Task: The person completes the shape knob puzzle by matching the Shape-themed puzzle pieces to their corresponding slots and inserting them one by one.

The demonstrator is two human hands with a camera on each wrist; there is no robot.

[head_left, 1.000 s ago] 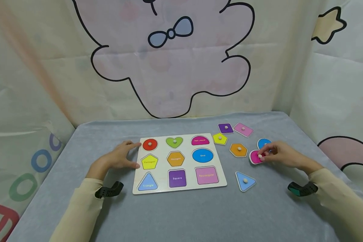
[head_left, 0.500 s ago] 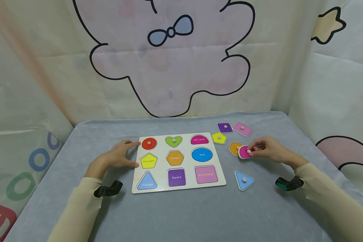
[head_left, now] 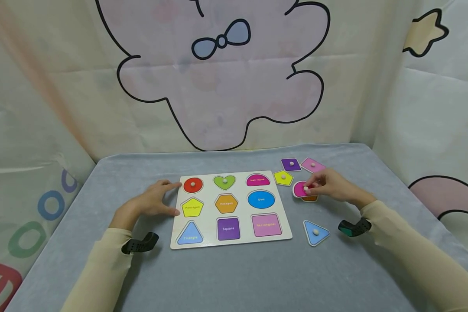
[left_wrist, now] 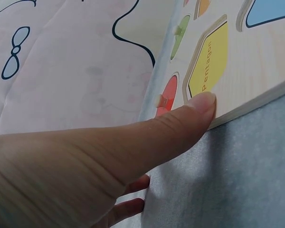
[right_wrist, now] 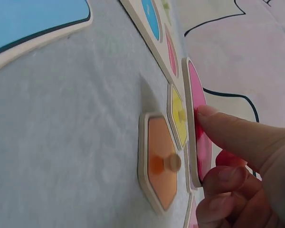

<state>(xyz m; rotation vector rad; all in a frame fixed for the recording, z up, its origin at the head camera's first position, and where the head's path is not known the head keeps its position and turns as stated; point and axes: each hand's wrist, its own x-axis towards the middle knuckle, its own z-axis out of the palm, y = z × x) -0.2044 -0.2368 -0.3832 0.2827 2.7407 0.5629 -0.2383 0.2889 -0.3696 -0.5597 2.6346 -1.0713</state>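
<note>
My right hand (head_left: 333, 186) pinches a pink half-round puzzle piece (head_left: 298, 190) by its small knob. In the right wrist view the half-round piece (right_wrist: 197, 90) is raised off the cloth, near the orange hexagon piece (right_wrist: 156, 156) and the yellow pentagon piece (right_wrist: 176, 118). My left hand (head_left: 148, 201) rests at the left edge of the white shape puzzle board (head_left: 209, 234), thumb and index finger extended. In the left wrist view the thumb (left_wrist: 180, 123) touches the board beside the pentagon recess (left_wrist: 211, 59). A red circle (head_left: 190, 186) and a green heart (head_left: 220, 183), both knobbed, sit in the board.
Right of the board, on the grey cloth (head_left: 234, 277), lie a purple square piece (head_left: 287, 165), a pink rectangle piece (head_left: 310, 164) and a blue triangle piece (head_left: 314, 237). A cartoon-printed curtain (head_left: 226, 91) hangs behind the table.
My right hand has carried the half-round piece leftward from beside the blue oval piece, over the orange hexagon, toward the board. The left hand stays at the board's edge.
</note>
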